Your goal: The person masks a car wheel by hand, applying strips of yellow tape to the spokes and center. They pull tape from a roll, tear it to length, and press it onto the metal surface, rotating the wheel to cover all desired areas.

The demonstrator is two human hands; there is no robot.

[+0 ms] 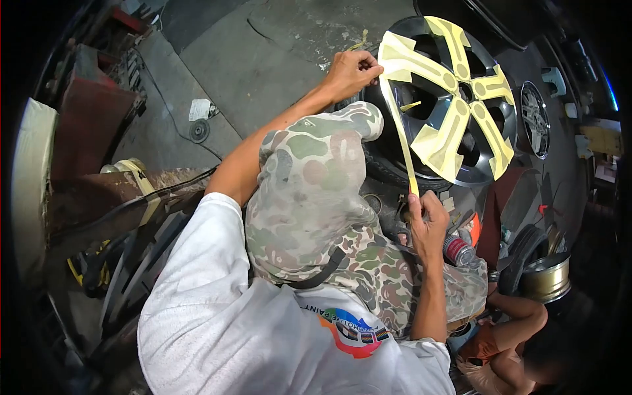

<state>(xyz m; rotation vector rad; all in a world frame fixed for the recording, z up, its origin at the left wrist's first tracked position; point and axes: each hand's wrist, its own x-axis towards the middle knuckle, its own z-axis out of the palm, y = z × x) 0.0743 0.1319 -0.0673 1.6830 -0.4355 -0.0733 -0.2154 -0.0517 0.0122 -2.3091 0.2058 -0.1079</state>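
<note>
A dark alloy wheel (484, 174) has its spokes covered with pale yellow masking pieces (454, 122). Between my two hands a narrow strip of yellow tape (400, 128) is stretched along the wheel's near edge. The fingers of my left hand (355, 71) pinch its upper end against the rim, beside a masked spoke. Lower down, my right hand (428, 220) grips the other end between thumb and fingers, just off the wheel. A small tape piece (409, 106) sticks out between two spokes.
Another wheel (534, 120) stands at the right, and a gold rim (546, 276) lies lower right near a tire. A clear bottle (459, 250) is beside my right forearm. Another person's bare limbs (520, 322) show at the lower right. A red metal stand (89, 112) is at the left.
</note>
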